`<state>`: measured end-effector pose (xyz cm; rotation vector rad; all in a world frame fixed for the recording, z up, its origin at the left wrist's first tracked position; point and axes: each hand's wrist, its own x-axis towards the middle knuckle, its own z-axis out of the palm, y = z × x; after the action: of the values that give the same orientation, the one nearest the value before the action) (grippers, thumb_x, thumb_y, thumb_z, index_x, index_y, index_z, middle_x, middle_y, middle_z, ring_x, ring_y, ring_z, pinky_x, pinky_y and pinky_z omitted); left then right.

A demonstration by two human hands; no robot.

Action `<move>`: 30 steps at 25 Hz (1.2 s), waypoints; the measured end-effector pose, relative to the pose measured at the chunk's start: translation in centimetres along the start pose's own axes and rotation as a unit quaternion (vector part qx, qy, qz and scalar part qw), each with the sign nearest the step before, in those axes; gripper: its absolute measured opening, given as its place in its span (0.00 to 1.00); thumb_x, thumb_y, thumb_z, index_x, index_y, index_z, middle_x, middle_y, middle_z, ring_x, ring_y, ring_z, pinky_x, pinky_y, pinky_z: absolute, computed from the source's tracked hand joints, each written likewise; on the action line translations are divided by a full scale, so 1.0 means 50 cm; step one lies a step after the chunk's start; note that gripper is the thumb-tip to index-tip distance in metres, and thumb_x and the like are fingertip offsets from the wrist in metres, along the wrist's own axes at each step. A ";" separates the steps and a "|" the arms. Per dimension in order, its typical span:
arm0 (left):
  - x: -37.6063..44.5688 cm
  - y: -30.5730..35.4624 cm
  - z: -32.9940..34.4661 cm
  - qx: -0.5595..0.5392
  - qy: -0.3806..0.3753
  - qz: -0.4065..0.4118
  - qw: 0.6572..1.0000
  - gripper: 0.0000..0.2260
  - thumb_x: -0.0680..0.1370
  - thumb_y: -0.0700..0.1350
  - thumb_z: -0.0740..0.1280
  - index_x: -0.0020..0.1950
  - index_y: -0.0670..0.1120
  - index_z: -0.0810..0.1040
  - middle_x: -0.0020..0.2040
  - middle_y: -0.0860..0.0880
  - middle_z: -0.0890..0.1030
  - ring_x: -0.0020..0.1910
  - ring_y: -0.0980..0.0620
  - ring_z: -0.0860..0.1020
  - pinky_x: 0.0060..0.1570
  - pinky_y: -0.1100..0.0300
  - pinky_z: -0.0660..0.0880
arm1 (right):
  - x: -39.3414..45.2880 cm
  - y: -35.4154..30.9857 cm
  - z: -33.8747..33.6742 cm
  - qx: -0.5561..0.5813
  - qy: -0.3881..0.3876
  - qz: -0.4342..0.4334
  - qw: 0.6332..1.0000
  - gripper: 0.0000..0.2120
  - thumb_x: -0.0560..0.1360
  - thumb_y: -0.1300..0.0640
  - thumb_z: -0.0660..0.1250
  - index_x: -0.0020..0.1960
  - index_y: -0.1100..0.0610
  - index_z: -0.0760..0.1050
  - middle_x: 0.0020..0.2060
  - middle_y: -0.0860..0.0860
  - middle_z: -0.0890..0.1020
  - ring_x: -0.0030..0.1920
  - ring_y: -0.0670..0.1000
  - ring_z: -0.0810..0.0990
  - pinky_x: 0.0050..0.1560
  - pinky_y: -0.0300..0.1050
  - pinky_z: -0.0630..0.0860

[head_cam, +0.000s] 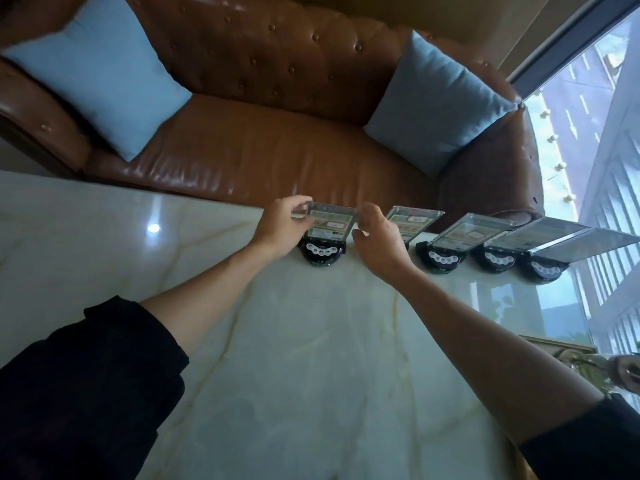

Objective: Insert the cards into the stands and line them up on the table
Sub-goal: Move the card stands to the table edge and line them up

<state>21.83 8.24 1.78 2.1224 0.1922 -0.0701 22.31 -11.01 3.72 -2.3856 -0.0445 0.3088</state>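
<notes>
Gripping the leftmost card (331, 220) by its side edges, the left hand (281, 227) and right hand (378, 244) seat it in its stand (322, 255) at the table (104, 237) far edge. Rightward, four loaded stands (440, 260) already line up; little seems left.

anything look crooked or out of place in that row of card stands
Nothing stands out. Five stands run in a row along the table's far edge, each holding a card. The left hand and right hand grip the leftmost card, which sits in its black base.
</notes>
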 end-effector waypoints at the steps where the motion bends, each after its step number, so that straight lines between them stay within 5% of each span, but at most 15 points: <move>1: -0.005 0.007 -0.004 0.006 -0.012 -0.003 1.000 0.20 0.76 0.41 0.72 0.67 0.40 0.77 0.62 0.44 0.82 0.62 0.49 0.79 0.62 0.60 0.74 | -0.011 0.000 -0.003 -0.005 0.000 0.001 1.000 0.20 0.77 0.61 0.62 0.69 0.55 0.67 0.59 0.58 0.81 0.57 0.59 0.80 0.57 0.59 0.79; 6: -0.046 0.054 -0.027 0.053 -0.015 -0.030 0.998 0.27 0.77 0.45 0.72 0.74 0.43 0.69 0.72 0.43 0.74 0.70 0.46 0.74 0.68 0.53 0.71 | -0.078 -0.006 -0.051 -0.022 0.026 -0.015 0.999 0.14 0.77 0.60 0.61 0.62 0.55 0.71 0.53 0.58 0.82 0.53 0.59 0.81 0.53 0.55 0.79; 10: -0.070 0.116 -0.034 0.102 0.029 0.025 0.994 0.21 0.74 0.46 0.72 0.67 0.45 0.77 0.66 0.43 0.75 0.65 0.46 0.75 0.62 0.62 0.67 | -0.142 0.000 -0.129 -0.036 0.077 -0.054 0.995 0.15 0.76 0.62 0.61 0.61 0.56 0.74 0.51 0.58 0.84 0.51 0.60 0.81 0.51 0.55 0.79; 14: -0.092 0.208 -0.005 0.123 -0.012 0.084 0.989 0.18 0.74 0.50 0.73 0.62 0.47 0.80 0.64 0.47 0.78 0.64 0.49 0.76 0.60 0.63 0.67 | -0.186 0.043 -0.235 -0.061 0.125 -0.065 0.988 0.16 0.76 0.62 0.63 0.63 0.53 0.76 0.53 0.56 0.85 0.53 0.58 0.83 0.52 0.50 0.79; 23: -0.113 0.423 0.176 0.129 -0.070 0.152 0.977 0.20 0.73 0.53 0.75 0.63 0.50 0.80 0.64 0.48 0.79 0.64 0.49 0.76 0.58 0.63 0.67 | -0.184 0.220 -0.521 -0.124 0.175 -0.044 0.976 0.21 0.75 0.58 0.68 0.68 0.55 0.74 0.62 0.56 0.79 0.59 0.58 0.78 0.53 0.45 0.72; 30: -0.066 0.555 0.397 0.145 -0.117 0.147 0.971 0.22 0.73 0.51 0.75 0.66 0.48 0.79 0.66 0.47 0.78 0.67 0.48 0.75 0.60 0.64 0.65 | -0.108 0.418 -0.705 -0.212 0.103 0.001 0.972 0.24 0.76 0.57 0.68 0.70 0.54 0.70 0.62 0.61 0.77 0.59 0.62 0.77 0.54 0.50 0.74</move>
<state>23.67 -23.36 14.93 2.3874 -0.2894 -0.1819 24.17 -50.46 16.00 -2.8305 -0.0132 0.0505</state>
